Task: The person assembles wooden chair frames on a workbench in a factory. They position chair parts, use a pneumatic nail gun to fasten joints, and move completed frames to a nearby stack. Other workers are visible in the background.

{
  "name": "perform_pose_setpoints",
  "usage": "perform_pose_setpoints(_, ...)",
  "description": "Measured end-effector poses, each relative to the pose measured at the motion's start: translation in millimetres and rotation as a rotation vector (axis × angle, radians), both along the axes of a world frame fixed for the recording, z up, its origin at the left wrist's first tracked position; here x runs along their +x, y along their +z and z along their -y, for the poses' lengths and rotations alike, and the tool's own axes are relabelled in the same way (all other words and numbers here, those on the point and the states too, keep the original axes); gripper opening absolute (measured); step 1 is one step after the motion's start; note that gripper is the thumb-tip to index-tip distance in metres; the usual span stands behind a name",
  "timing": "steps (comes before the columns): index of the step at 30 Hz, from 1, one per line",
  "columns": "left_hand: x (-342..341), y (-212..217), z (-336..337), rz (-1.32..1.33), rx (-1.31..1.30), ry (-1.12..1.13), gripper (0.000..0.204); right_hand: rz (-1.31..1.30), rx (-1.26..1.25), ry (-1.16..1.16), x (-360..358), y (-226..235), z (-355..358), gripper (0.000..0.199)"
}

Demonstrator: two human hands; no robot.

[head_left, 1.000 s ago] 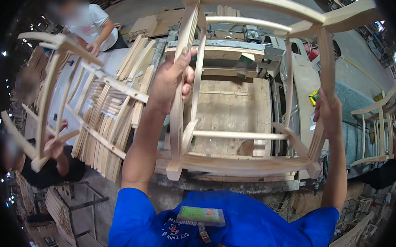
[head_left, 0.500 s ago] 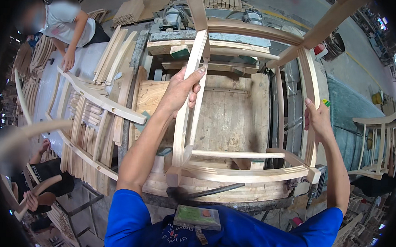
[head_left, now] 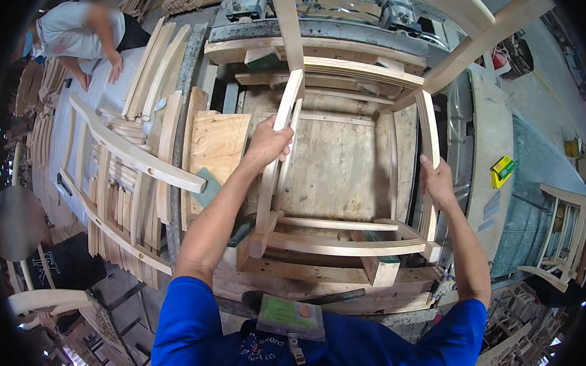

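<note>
A pale wooden chair frame (head_left: pixel 343 245) with square legs and slim stretchers is in both my hands, over the wooden bed (head_left: pixel 337 165) of a clamping machine. My left hand (head_left: pixel 268 144) wraps round its left side rail. On the right side rail my right hand (head_left: pixel 439 183) is closed, thumb on the near face and fingers partly hidden behind the wood. The frame's lower crosspiece lies just above wooden blocks (head_left: pixel 386 271) with green pads; whether it touches them I cannot tell. Two longer posts reach away past the machine's far edge.
Left, curved chair backs (head_left: pixel 132 158) and stacks of slats cover a table, where a person (head_left: pixel 82 36) leans over. Another person is at lower left. Metal cylinders (head_left: pixel 249 0) line the machine's far side. A yellow-green box (head_left: pixel 502 172) and another chair frame (head_left: pixel 562 237) are at right.
The chair frame has come down closer to the machine bed, both my hands still holding it. The person at far left has let go of the curved chair back.
</note>
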State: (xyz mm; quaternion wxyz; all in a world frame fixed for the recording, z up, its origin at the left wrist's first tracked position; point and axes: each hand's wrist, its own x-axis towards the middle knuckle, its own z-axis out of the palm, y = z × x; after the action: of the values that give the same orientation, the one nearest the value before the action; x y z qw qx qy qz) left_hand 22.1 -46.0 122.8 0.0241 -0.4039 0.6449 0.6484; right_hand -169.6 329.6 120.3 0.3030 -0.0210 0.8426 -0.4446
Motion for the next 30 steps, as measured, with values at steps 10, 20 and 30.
perform_pose_setpoints(10,35,-40,15,0.09,-1.099,-0.293,0.037,0.119,-0.069,-0.006,8,-60,22,0.041)
perform_pose_setpoints(20,73,-64,-10,0.319,-1.352,-0.355,0.074,-0.068,-0.005,0.102,63,-70,8,0.041)
perform_pose_setpoints(30,88,-71,18,0.325,-1.33,-0.337,0.082,0.082,-0.094,0.116,67,-63,46,0.041)
